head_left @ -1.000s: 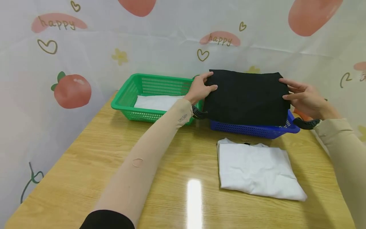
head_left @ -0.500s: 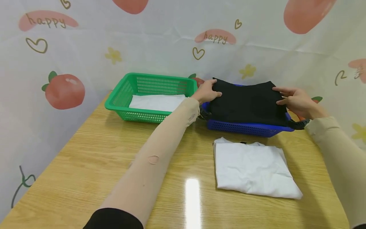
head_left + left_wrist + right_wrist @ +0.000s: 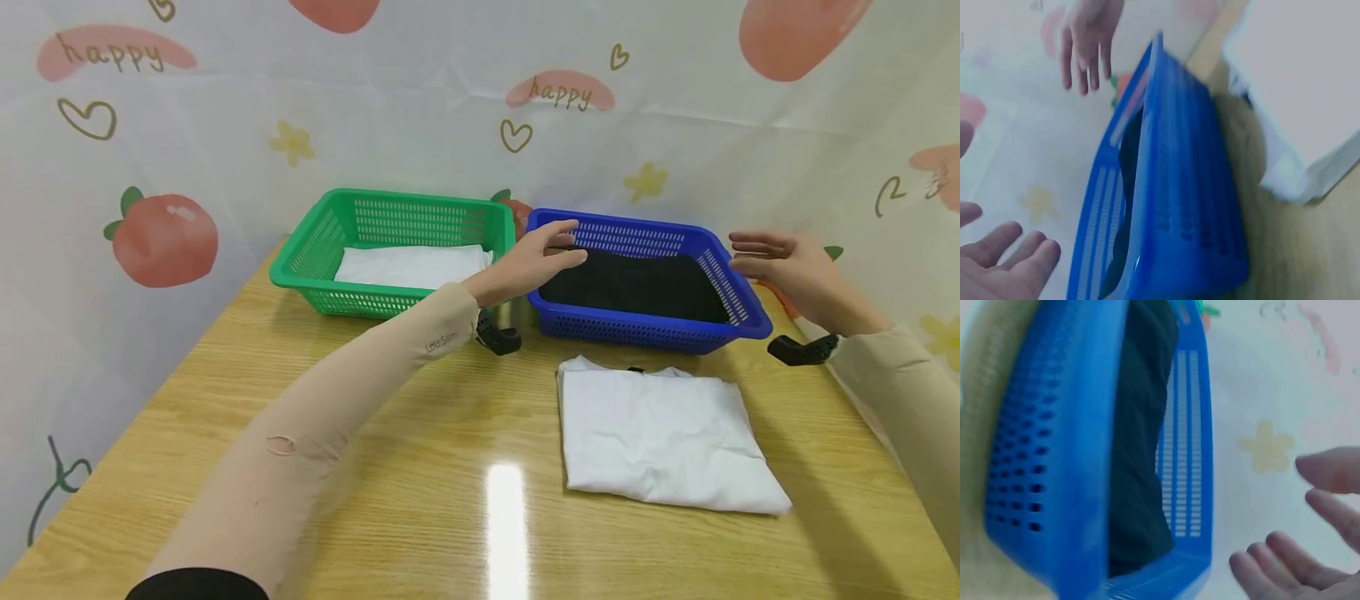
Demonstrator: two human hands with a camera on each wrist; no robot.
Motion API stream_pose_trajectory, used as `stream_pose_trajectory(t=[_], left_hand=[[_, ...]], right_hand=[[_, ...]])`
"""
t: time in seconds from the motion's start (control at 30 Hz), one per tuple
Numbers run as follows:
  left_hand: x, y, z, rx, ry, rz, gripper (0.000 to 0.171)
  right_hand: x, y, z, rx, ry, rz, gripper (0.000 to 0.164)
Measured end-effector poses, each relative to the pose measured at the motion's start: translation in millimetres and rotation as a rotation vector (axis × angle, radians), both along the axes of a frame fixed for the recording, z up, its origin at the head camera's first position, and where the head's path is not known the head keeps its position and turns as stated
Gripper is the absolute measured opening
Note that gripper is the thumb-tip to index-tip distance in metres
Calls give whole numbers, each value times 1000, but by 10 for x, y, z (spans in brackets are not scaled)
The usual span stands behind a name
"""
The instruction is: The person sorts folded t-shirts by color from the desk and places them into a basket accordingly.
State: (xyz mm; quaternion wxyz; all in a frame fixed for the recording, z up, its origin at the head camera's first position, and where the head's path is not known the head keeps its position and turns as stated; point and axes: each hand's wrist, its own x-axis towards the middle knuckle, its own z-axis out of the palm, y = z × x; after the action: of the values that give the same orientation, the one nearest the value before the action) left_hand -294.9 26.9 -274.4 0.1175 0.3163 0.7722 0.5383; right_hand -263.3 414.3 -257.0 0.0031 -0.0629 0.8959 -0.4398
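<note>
A folded black cloth (image 3: 637, 283) lies inside the blue basket (image 3: 637, 331), below its rim. My left hand (image 3: 528, 262) hovers over the basket's left end with fingers spread, holding nothing. Beyond the basket's right end my right hand (image 3: 806, 279) is held up with its fingers extended, also without anything in it. Both wrist views show the loose fingers apart from the basket wall; in the right wrist view the black cloth (image 3: 1141, 444) lies flat within it. On the table in front of the basket is a folded white garment (image 3: 667, 437) with a small dark spot at its top edge.
A green basket (image 3: 397, 298) stands to the left of the blue one, with a folded white cloth (image 3: 412, 265) in it. Both baskets are at the back of the wooden table (image 3: 420, 500), close to the printed wall sheet (image 3: 405, 100).
The black cloth was held up by both hands, then lowered into the blue basket and let go. My left hand has drawn back leftward and my right hand has moved off to the right.
</note>
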Motion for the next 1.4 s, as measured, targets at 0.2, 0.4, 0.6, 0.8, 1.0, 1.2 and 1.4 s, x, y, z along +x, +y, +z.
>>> stream_pose_trajectory(t=[0.2,0.4,0.6,0.8,1.0,1.2,1.4], left_hand=[[332,-111,-137,126,58,-95,56],[616,-176,-380,103,25,-171,57],[813,-259,-606,-68,-91,-184,65],[886,-242,-795,-72,-210,-157,68],[908,-159,-932,-31,-293,-133,68],[936,-95,-984,30,-383,-143,71],[945,-66,-987,35,-390,-109,71]], right_hand=[[317,34,-70,-200,15,141,51],[538,119,-188,-279,-4,221,54],[698,187,-323,-349,-79,247,51],[825,268,-426,-288,-105,312,46],[909,389,-547,-505,-88,478,45],[1002,517,-654,-520,-145,528,48],[1127,494,-693,-195,-258,314,48]])
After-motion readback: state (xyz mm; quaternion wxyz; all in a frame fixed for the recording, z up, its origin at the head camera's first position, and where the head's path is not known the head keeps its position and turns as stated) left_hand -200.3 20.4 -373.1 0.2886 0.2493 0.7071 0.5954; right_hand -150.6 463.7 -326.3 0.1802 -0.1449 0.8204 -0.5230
